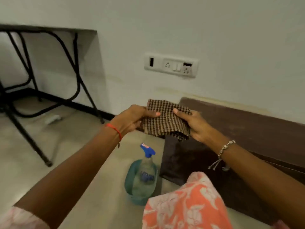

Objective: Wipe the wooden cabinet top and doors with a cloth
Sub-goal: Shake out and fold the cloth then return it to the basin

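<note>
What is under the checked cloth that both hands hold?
Under the checked cloth are the dark wooden cabinet corner and floor. The left hand and right hand hold it; the cabinet part behind it is hidden.

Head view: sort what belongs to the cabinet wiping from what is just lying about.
For the job:
cloth, held by left hand and right hand
cabinet
spray bottle

Just there:
folding table
wall sockets
white object on the floor

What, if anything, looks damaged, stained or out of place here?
A yellowish stain runs along the wall just above the dark wooden cabinet. A small white object lies loose on the floor under the folding table; too blurred to identify. No spills visible.
</note>
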